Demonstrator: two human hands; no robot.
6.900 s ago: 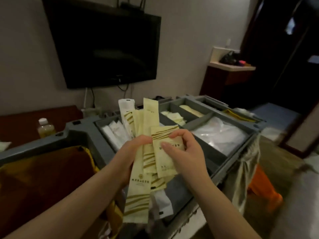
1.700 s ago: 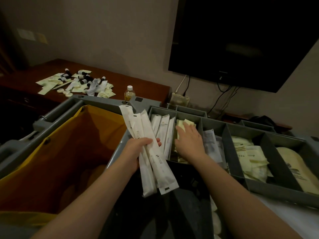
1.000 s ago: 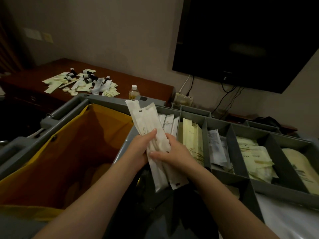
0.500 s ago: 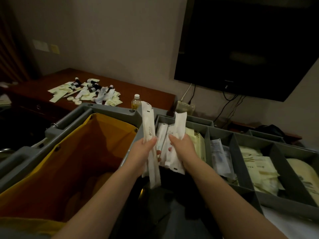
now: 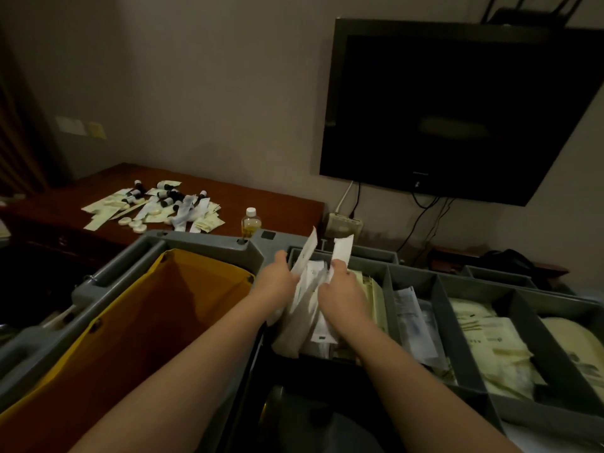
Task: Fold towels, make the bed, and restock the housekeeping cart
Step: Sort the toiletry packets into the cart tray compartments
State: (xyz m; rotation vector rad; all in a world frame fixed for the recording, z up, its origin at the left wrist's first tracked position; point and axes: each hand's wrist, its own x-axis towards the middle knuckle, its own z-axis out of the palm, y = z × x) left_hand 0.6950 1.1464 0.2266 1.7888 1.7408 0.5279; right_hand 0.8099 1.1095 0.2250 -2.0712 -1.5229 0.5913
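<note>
Both hands are over the leftmost compartment (image 5: 294,253) of the grey organiser tray on top of the housekeeping cart (image 5: 202,243), and each holds long white packets. The left hand (image 5: 277,284) has its fingers curled round one packet (image 5: 305,255) whose top end sticks up and leans a little left. The right hand (image 5: 341,297) pinches another packet (image 5: 343,251) that stands just beside the first. More white packets (image 5: 309,322) bunch between the two palms and reach down into the compartment; how many each hand holds cannot be told. To the right, the next section holds pale yellow sachets (image 5: 376,299), then one holds clear-wrapped items (image 5: 413,322), then one holds cream packets (image 5: 490,348), and the last holds a larger cream bundle (image 5: 575,341). Left of the tray, the cart's yellow-lined bag (image 5: 157,308) hangs open. Behind the cart, a dark wooden desk (image 5: 287,207) carries a scattered pile of toiletries (image 5: 153,206): small dark-capped bottles, flat sachets and round soaps. A small bottle of yellowish liquid (image 5: 251,223) stands near the desk's right end. A dark television (image 5: 457,109) is mounted on the wall above, with cables running down to a socket box (image 5: 343,223).
</note>
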